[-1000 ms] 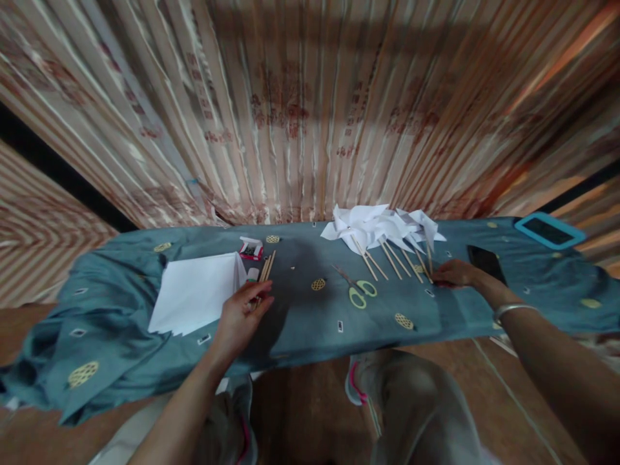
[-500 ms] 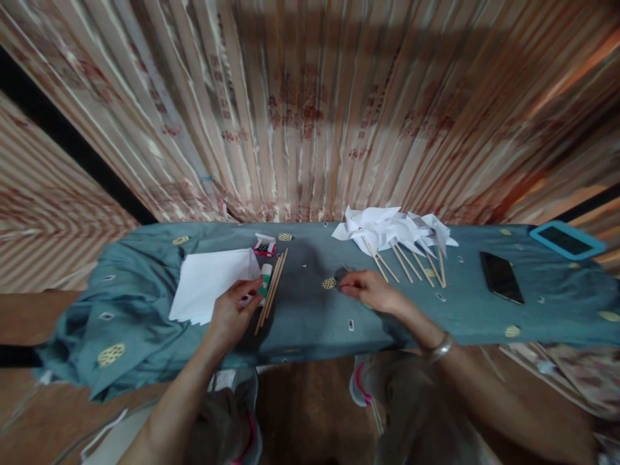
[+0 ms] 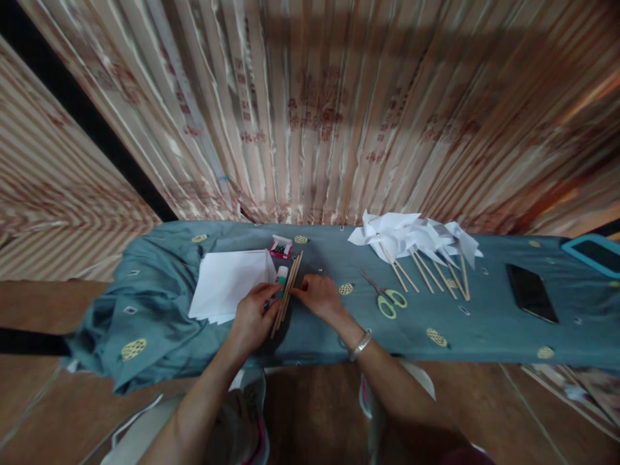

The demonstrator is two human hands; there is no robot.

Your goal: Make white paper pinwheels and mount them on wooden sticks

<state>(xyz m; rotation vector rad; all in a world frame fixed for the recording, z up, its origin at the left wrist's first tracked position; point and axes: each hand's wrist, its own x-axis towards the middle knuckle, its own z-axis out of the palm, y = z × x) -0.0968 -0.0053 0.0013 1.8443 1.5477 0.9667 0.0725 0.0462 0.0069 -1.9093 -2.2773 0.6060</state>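
My left hand is closed around the lower part of a green and white glue stick, which lies beside several thin wooden sticks. Just right of those sticks is my right hand, its fingers curled and the thumb close against them; whether it pinches anything is hidden. A stack of white paper lies left of the glue stick. Behind the sticks sits a small open red and white box with dark small pieces inside. Scissors with light green handles rest to the right of my right hand.
Several white paper pinwheels on wooden sticks lie overlapping at the back right. Further right are a black phone and a blue-framed tablet. A patterned teal cloth covers the narrow table, bunched at its left end. A curtain hangs behind.
My right hand has moved left from the scissors to the wooden sticks, leaving the scissors lying on the cloth. My left hand stays at the glue stick. The view has shifted slightly.
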